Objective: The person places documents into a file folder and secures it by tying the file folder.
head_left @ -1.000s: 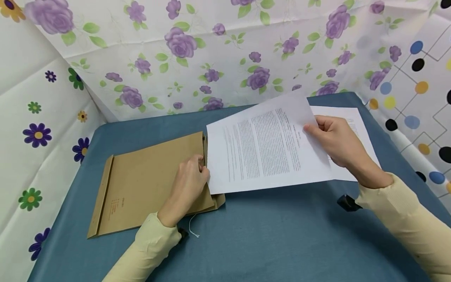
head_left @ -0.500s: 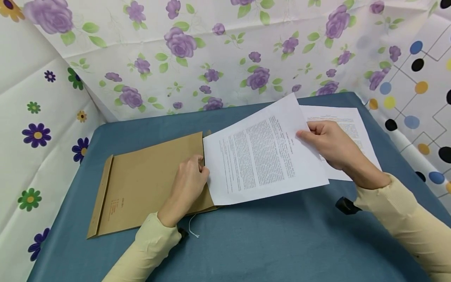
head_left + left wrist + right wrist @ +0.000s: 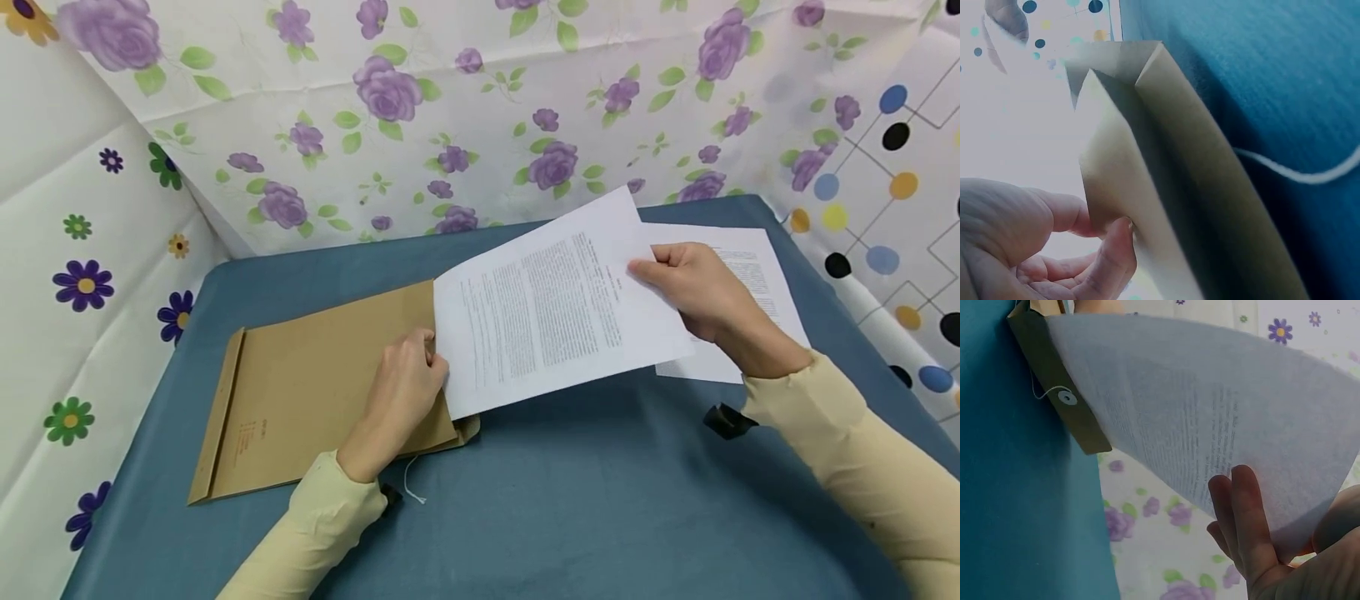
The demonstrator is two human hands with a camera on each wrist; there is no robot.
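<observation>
While working across the table (image 3: 570, 517), steadying the envelope (image 3: 315, 383); holding a printed sheet (image 3: 536, 308) at the envelope's mouth, apparently midway, unclear whether in or out, with another page (image 3: 761, 267) to the envelope's right; pinching envelope with left hand (image 3: 401, 375) fingers (image 3: 1116, 253), sheet with right hand (image 3: 697, 287).

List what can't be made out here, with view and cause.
- Held sheet: head view, text too small to read; right wrist view, one corner cut off by the right edge.
- Envelope: head view, red print too small; left wrist view, interior lost in shadow.
- Second sheet: head view, partly covered by the held sheet and right grip.
</observation>
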